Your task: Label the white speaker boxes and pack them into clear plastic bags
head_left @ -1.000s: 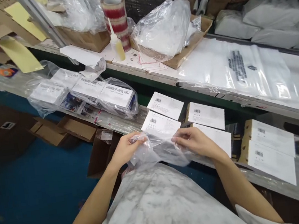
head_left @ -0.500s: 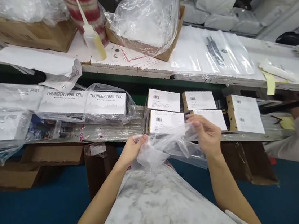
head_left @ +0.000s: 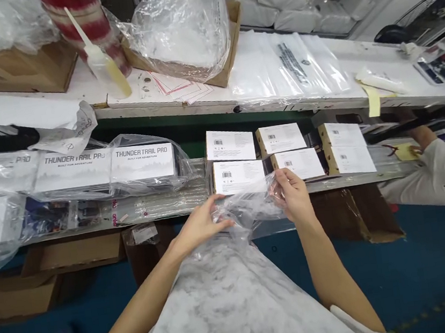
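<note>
A crumpled clear plastic bag (head_left: 246,209) hangs between my hands at the belt's near edge, in front of my shirt. My right hand (head_left: 295,192) pinches the bag's right side between thumb and fingers. On the other side, my left hand (head_left: 201,224) has thumb and index finger spread apart against the plastic. Just beyond the bag stand several white boxes with barcodes, the nearest white box (head_left: 240,175) partly behind the plastic. To the left, a bagged box (head_left: 143,162) printed "THUNDER TRAIL PRO" lies beside others wrapped the same way.
Above the belt, a white shelf (head_left: 150,102) carries a squeeze bottle (head_left: 107,72), a carton (head_left: 235,24) of plastic and flat plastic bags (head_left: 283,67). Open cardboard boxes (head_left: 74,252) stand below the belt. At right, another person's sleeve (head_left: 434,175) reaches in.
My left thumb and index finger have parted from their pinch on the bag. My right hand still grips it, slightly further left. The view has shifted.
</note>
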